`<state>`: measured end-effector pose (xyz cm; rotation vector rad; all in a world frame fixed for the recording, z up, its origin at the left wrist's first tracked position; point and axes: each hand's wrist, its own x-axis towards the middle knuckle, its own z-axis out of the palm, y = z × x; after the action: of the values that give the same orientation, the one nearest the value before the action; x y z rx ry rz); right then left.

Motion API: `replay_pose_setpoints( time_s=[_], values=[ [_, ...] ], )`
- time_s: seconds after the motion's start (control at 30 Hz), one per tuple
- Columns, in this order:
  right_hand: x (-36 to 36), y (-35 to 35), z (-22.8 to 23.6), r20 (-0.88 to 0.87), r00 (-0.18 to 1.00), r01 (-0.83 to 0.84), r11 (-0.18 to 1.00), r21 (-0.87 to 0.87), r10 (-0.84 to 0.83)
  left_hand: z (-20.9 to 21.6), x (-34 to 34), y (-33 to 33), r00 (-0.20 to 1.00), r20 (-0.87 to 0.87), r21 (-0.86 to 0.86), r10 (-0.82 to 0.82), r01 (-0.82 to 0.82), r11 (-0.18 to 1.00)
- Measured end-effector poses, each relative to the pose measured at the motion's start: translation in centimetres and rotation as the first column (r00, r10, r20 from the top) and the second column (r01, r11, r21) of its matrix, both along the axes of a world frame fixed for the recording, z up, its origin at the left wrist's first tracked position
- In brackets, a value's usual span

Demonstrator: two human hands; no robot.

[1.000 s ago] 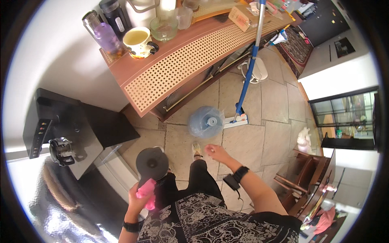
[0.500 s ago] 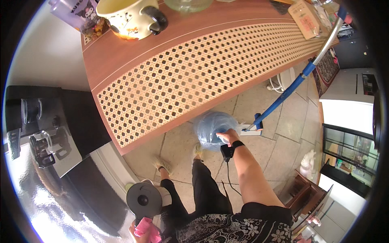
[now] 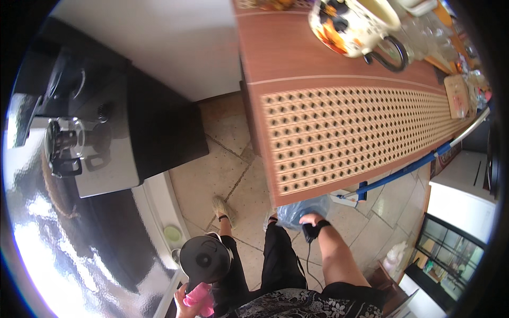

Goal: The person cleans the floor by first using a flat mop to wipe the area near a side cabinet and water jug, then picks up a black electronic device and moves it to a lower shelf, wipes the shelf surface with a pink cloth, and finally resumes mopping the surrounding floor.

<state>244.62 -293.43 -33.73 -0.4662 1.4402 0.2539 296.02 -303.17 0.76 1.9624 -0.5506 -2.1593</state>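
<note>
My left hand (image 3: 184, 303) is closed at the lower left around the handle side of a kettle (image 3: 205, 258), with its round black lid facing up. A pink cloth (image 3: 200, 300) is bunched in the same hand, against the handle. My right hand (image 3: 312, 220) reaches down beside the table and grips the top of a large, see-through blue plastic jug (image 3: 297, 213) low by the floor. The table's edge hides part of the jug. At the right wrist hang a black band and a small black box (image 3: 309, 233) with a cable.
The brown table (image 3: 297, 63) with a woven cane panel runs to the right, bearing a painted mug (image 3: 352, 26). A blue-handled mop (image 3: 411, 168) leans against its edge. On the left stand a black cabinet and a counter holding a glass pot (image 3: 64, 146). Pale tiles (image 3: 201, 169) lie between.
My view has swung left and I have moved along the table toward its left end. The kettle and the blue jug have come along in my hands.
</note>
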Motion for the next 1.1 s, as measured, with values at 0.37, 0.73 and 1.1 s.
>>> replay_pose_setpoints(
  time_s=[0.37,0.73,1.1],
  values=[
    [9.7,-12.6,11.5,0.156,0.973,0.215,0.917,-0.336,-0.171,3.0,3.6,-4.3,0.952,0.217,-0.410,-0.217,0.291,0.864],
    [18.8,-29.7,8.3,0.002,0.863,0.498,0.852,-0.163,-0.505,-1.4,13.9,-3.4,0.957,0.263,-0.400,-0.121,0.223,0.889],
    [20.3,-47.4,10.9,-0.248,0.846,0.280,0.790,-0.545,-0.472,-1.1,12.5,-7.7,0.956,0.294,-0.273,-0.025,0.108,0.956]
  ],
)
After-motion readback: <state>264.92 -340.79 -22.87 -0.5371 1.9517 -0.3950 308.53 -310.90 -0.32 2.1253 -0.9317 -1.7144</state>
